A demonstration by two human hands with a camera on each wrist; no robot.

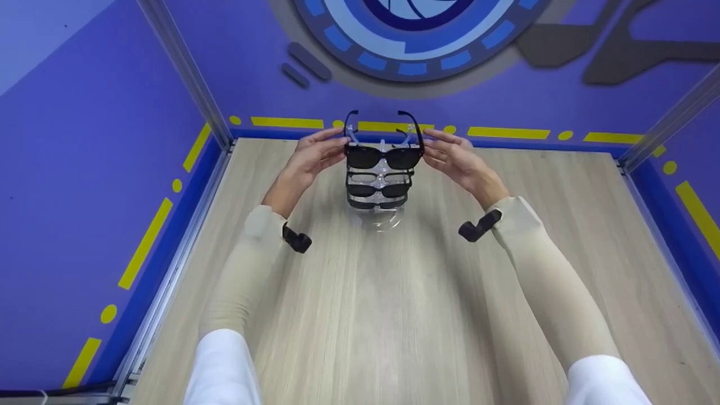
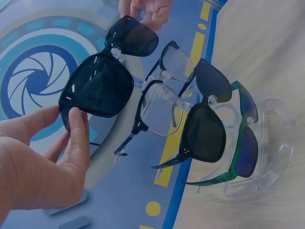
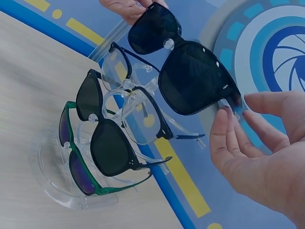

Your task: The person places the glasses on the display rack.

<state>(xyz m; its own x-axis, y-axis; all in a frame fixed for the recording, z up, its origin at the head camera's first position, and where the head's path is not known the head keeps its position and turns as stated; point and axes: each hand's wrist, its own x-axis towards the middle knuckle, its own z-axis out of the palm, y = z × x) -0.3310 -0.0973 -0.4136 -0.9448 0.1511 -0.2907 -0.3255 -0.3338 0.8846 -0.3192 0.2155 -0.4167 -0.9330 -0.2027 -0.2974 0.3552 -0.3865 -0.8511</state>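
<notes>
A pair of black sunglasses (image 1: 383,158) sits at the top of a clear eyewear display stand (image 1: 380,220), its temples pointing to the back wall. My left hand (image 1: 308,164) pinches its left end near the hinge, also seen in the left wrist view. On the opposite side, my right hand (image 1: 458,163) has fingertips around the right hinge and temple. Below hang black half-rim clear glasses (image 3: 127,95), then dark sunglasses (image 2: 206,133) and green-framed sunglasses (image 2: 245,152) lowest. The nose rest of the stand shows at the top pair's bridge.
The stand rests toward the back of a wood-grain table (image 1: 388,315). Behind it rises a blue wall panel (image 1: 247,67) with yellow dashes; side panels with metal posts (image 1: 183,67) flank the table. A small black wrist camera (image 1: 478,226) sticks out from each sleeve.
</notes>
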